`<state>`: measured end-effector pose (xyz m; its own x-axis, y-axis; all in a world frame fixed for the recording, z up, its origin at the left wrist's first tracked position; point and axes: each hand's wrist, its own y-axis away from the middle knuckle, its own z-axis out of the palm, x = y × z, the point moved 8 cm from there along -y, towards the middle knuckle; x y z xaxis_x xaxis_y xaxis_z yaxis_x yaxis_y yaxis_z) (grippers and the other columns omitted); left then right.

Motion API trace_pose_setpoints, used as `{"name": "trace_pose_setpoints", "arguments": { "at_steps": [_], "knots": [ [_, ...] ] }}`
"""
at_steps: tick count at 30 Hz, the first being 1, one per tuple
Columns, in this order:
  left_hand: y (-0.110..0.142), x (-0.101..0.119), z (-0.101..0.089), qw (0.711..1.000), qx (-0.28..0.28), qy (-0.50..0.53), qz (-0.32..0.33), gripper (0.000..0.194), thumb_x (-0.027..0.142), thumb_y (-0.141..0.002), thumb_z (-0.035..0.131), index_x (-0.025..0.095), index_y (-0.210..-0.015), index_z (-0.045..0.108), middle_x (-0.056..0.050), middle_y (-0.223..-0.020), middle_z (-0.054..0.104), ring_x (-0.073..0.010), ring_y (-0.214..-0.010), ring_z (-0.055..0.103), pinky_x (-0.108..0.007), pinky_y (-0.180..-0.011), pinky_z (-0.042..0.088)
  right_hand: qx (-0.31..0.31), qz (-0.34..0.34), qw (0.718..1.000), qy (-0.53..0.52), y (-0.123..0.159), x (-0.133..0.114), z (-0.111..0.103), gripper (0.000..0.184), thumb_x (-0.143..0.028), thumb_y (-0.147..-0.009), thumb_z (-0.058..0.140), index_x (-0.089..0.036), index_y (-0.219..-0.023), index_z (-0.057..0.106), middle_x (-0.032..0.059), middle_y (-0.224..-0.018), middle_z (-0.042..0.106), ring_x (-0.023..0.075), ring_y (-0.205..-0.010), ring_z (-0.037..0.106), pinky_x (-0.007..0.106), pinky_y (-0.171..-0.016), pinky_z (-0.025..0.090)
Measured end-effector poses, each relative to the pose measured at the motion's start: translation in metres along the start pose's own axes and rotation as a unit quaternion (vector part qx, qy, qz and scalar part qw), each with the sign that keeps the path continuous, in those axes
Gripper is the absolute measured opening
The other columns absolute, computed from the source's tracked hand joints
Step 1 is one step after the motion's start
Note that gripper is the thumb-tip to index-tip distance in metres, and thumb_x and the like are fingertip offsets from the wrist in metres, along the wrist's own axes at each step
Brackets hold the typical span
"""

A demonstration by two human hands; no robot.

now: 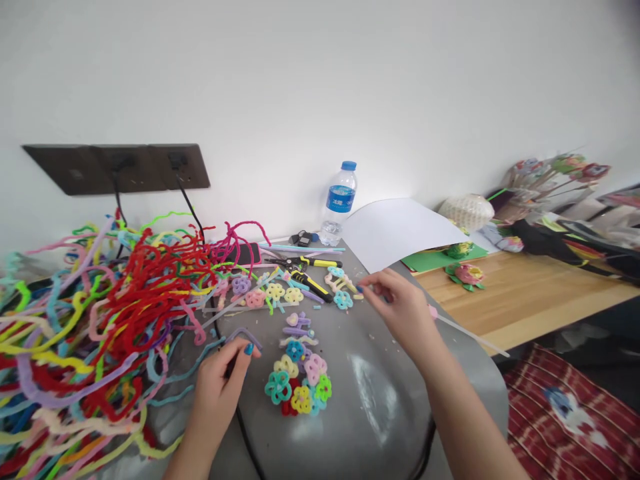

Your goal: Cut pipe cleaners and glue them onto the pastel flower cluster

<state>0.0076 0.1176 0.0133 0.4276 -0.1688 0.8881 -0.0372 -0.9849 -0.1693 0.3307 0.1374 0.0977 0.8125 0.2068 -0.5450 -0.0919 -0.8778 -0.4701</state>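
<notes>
Low on the grey table, my left hand [223,378] is closed in a pinch, with a bent lavender pipe cleaner [244,333] at its fingertips. My right hand [399,303] hovers to the right, thumb and fingers pressed together; whatever they hold, if anything, is too small to make out. Just left of those fingers lie small light-blue and yellow pipe-cleaner flowers [343,299]. Between my hands sits a cluster of looped pipe-cleaner flowers [301,400] in teal, yellow, pink and green. Above it are small purple twisted pieces [297,321].
A large tangle of pipe cleaners [145,300] covers the left side. Yellow-and-black pliers [311,285] lie mid-table, with a water bottle [340,203] behind. White paper [400,230] spans toward a wooden table [520,293]. Black cables run down from wall sockets [150,167].
</notes>
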Motion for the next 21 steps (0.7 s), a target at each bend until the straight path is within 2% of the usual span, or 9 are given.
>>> {"name": "trace_pose_setpoints", "arguments": {
  "at_steps": [2, 3, 7, 11, 12, 14, 17, 19, 21],
  "knots": [
    [-0.001, -0.001, 0.0, 1.0, -0.01, -0.007, 0.007, 0.043, 0.054, -0.096, 0.054, 0.019, -0.077, 0.071, 0.002, -0.054, 0.055, -0.013, -0.046, 0.046, -0.022, -0.045, 0.032, 0.043, 0.049, 0.998, 0.011, 0.002, 0.014, -0.015, 0.018, -0.031, -0.091, 0.058, -0.021, -0.084, 0.072, 0.0007, -0.068, 0.058, 0.018, -0.061, 0.054, 0.03, -0.058, 0.038],
    [-0.002, -0.002, 0.0, 1.0, -0.011, -0.01, 0.011, 0.043, 0.053, -0.096, 0.054, 0.019, -0.077, 0.071, 0.001, -0.055, 0.056, -0.0132, -0.047, 0.047, -0.022, -0.045, 0.033, 0.046, 0.065, 0.997, 0.015, 0.005, 0.018, -0.019, 0.022, -0.035, -0.091, 0.057, -0.021, -0.085, 0.072, 0.0009, -0.067, 0.057, 0.0182, -0.059, 0.053, 0.031, -0.057, 0.037],
    [-0.003, 0.002, -0.002, 0.999, -0.006, -0.023, 0.024, 0.04, 0.049, -0.096, 0.053, 0.019, -0.077, 0.072, 0.001, -0.057, 0.06, -0.0135, -0.048, 0.051, -0.022, -0.045, 0.035, 0.014, 0.105, 0.994, 0.012, 0.022, 0.022, -0.027, 0.034, -0.046, -0.094, 0.052, -0.021, -0.093, 0.075, 0.0012, -0.064, 0.059, 0.0183, -0.055, 0.05, 0.031, -0.053, 0.034],
    [-0.002, 0.007, -0.003, 0.999, 0.002, -0.026, 0.034, 0.039, 0.047, -0.095, 0.054, 0.019, -0.075, 0.071, 0.002, -0.054, 0.059, -0.0133, -0.046, 0.05, -0.021, -0.044, 0.036, 0.036, 0.133, 0.991, -0.004, 0.046, 0.019, -0.028, 0.034, -0.049, -0.095, 0.053, -0.024, -0.073, 0.062, -0.0041, -0.054, 0.044, 0.0153, -0.048, 0.04, 0.029, -0.049, 0.03],
    [-0.002, 0.007, -0.003, 0.999, -0.001, -0.027, 0.036, 0.038, 0.047, -0.096, 0.054, 0.019, -0.076, 0.071, 0.002, -0.054, 0.059, -0.0132, -0.046, 0.05, -0.021, -0.044, 0.036, 0.044, 0.13, 0.99, -0.018, 0.052, 0.017, -0.024, 0.035, -0.047, -0.095, 0.053, -0.024, -0.069, 0.057, -0.0047, -0.054, 0.042, 0.0151, -0.048, 0.04, 0.029, -0.049, 0.03],
    [-0.001, 0.006, -0.003, 0.999, -0.01, -0.032, 0.037, 0.038, 0.047, -0.097, 0.053, 0.019, -0.077, 0.072, 0.002, -0.056, 0.06, -0.013, -0.047, 0.051, -0.021, -0.044, 0.036, 0.045, 0.118, 0.99, -0.067, 0.061, 0.012, -0.008, 0.028, -0.041, -0.096, 0.053, -0.025, -0.074, 0.055, -0.0039, -0.061, 0.046, 0.0155, -0.053, 0.045, 0.028, -0.05, 0.034],
    [-0.001, 0.002, -0.003, 0.999, -0.021, -0.04, 0.03, 0.038, 0.046, -0.098, 0.053, 0.02, -0.079, 0.072, 0.001, -0.058, 0.061, -0.0132, -0.049, 0.052, -0.021, -0.045, 0.036, -0.016, 0.122, 0.978, -0.167, 0.072, 0.005, 0.03, 0.011, -0.031, -0.097, 0.053, -0.023, -0.098, 0.06, -0.0036, -0.071, 0.052, 0.0156, -0.058, 0.051, 0.026, -0.053, 0.04],
    [0.0, 0.002, -0.002, 0.998, -0.023, -0.044, 0.026, 0.037, 0.046, -0.098, 0.053, 0.02, -0.079, 0.071, 0.002, -0.059, 0.061, -0.0135, -0.05, 0.052, -0.022, -0.046, 0.037, -0.049, 0.116, 0.971, -0.205, 0.076, -0.002, 0.05, 0.01, -0.028, -0.098, 0.053, -0.023, -0.1, 0.061, -0.0049, -0.069, 0.048, 0.0149, -0.056, 0.049, 0.025, -0.052, 0.039],
    [0.002, 0.005, -0.001, 0.999, -0.014, -0.044, 0.021, 0.036, 0.045, -0.098, 0.053, 0.02, -0.078, 0.071, 0.002, -0.06, 0.062, -0.0137, -0.051, 0.052, -0.022, -0.049, 0.038, -0.055, 0.078, 0.973, -0.209, 0.076, -0.012, 0.059, 0.012, -0.026, -0.1, 0.051, -0.022, -0.095, 0.061, -0.0055, -0.066, 0.046, 0.014, -0.055, 0.046, 0.024, -0.05, 0.037]
  ]
}}
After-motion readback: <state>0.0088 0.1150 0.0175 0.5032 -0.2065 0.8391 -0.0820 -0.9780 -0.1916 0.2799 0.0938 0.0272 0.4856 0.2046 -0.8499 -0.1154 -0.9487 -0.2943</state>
